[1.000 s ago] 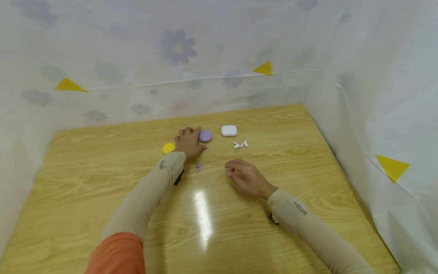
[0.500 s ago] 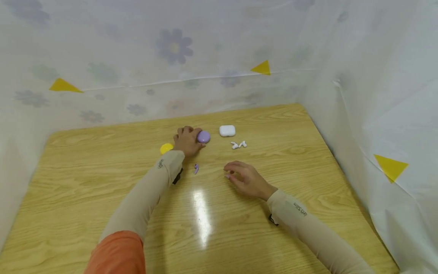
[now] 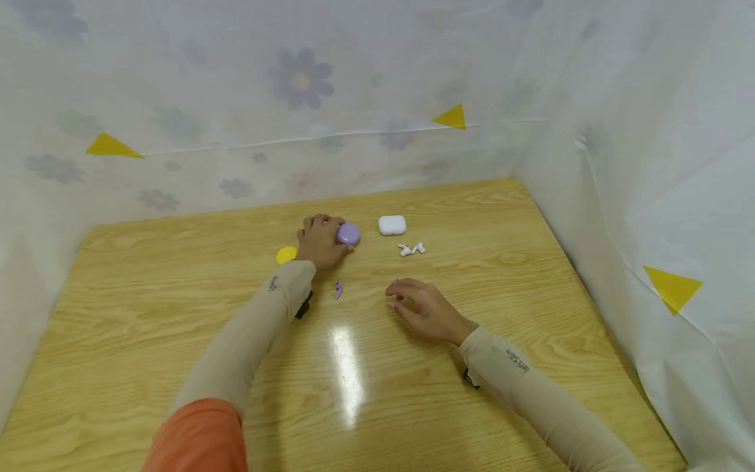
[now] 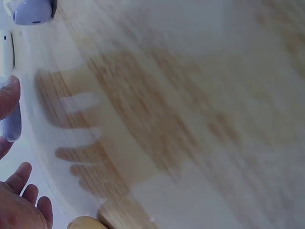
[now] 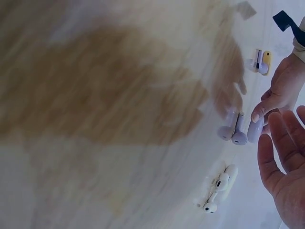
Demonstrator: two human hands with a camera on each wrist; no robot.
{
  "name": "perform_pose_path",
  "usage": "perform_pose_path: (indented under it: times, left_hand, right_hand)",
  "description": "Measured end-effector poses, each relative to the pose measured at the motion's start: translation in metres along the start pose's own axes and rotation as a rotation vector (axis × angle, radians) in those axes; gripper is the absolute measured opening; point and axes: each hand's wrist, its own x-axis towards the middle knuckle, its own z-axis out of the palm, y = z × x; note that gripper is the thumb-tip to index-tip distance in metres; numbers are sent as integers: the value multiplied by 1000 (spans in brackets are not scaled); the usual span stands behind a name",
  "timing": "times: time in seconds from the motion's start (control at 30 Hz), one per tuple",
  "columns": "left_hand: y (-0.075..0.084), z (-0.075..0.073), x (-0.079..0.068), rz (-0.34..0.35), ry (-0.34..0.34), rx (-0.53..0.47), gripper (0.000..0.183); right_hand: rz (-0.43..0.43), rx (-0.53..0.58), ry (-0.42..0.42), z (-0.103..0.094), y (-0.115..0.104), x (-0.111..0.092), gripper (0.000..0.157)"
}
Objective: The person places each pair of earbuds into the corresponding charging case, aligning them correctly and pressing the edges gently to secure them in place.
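Note:
In the head view my left hand [image 3: 321, 242] pinches a round purple earbud case [image 3: 348, 234] between thumb and index finger. The left wrist view shows that case [image 4: 13, 123] edge-on between the digits, the other fingers spread apart. My right hand [image 3: 426, 308] hovers over the table with relaxed fingers and holds nothing. One purple earbud [image 3: 339, 290] lies between the two hands. A second purple earbud [image 5: 239, 137] shows whole in the right wrist view; in the head view the right fingers mostly hide it.
A white earbud case [image 3: 392, 225] lies at the back, with two white earbuds [image 3: 411, 250] in front of it. The round yellow case [image 3: 286, 255] sits left of my left wrist. A flowered curtain [image 3: 236, 111] borders the wooden table [image 3: 177, 314].
My left hand has closed its thumb and index finger onto the purple case and shifted it slightly left. The right hand has barely moved; a bit of purple earbud now shows beyond its fingers.

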Motion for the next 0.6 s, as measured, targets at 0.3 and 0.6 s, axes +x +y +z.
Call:
perform_pose_path:
  times: [0.3,0.6]
  left_hand:
    - [2,-11,-18,32,71,-61,56]
    - [6,-21,-50,99,155,-157,54]
  right_hand:
    - [12,16,-15,-2,1,3,19]
    - [33,20,-33,-4,2,7,19]
